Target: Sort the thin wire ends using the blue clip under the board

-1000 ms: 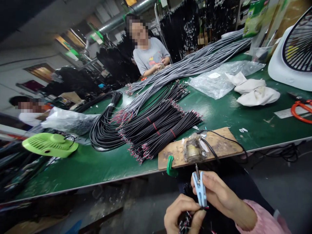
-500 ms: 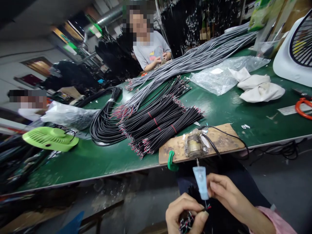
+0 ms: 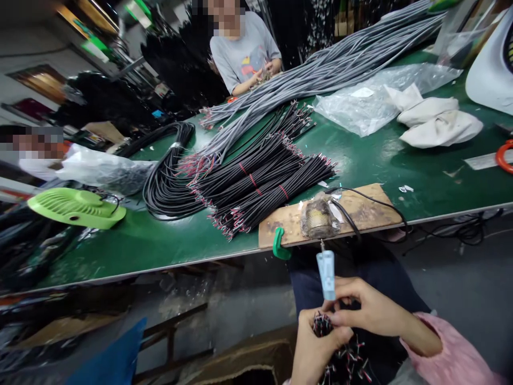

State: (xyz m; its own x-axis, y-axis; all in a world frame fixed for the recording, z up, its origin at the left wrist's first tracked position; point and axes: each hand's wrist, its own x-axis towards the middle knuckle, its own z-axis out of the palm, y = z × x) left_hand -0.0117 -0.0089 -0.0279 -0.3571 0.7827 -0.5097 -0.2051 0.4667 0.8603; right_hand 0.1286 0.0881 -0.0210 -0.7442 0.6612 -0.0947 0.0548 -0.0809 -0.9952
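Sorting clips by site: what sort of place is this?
Probably a cable-assembly workshop. Banded bundles of short black cables with red and white wire ends and long, smooth grey cables lie on a long, green-topped workbench.

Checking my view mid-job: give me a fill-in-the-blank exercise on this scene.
In the picture, the left grip holds the wire bundle ____ (above/below) the clip.
The clip is light ____.
The clamp on the board is ____.
The bands around the short black cables are ____.
Missing words: below; blue; green; red.
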